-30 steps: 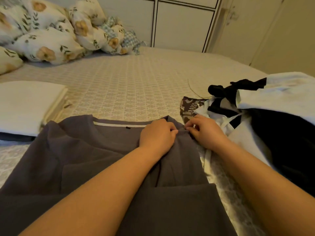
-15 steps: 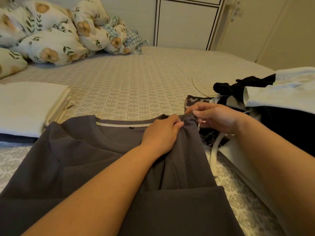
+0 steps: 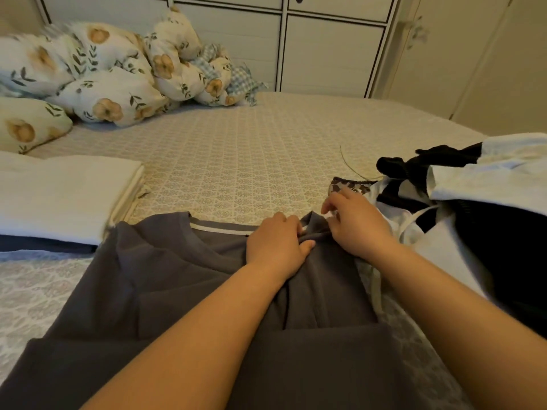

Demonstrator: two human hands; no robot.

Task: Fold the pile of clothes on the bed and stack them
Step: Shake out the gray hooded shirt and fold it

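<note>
Head view, looking down the bed (image 3: 266, 149): a grey shirt (image 3: 183, 291) lies spread flat on the patterned cover, collar away from the person. The left hand (image 3: 278, 247) rests at the shirt's right shoulder, fingers curled, pinching a fold of grey cloth. The right hand (image 3: 355, 226) sits just beside it, fingers bent onto the same edge; whether it really grips the cloth, I cannot tell. To the right, touching the shirt, the unfolded pile of clothes (image 3: 479, 208), black and white. On the left, a folded white stack (image 3: 59, 196). Floral pillows (image 3: 97, 75) at the head.
</note>
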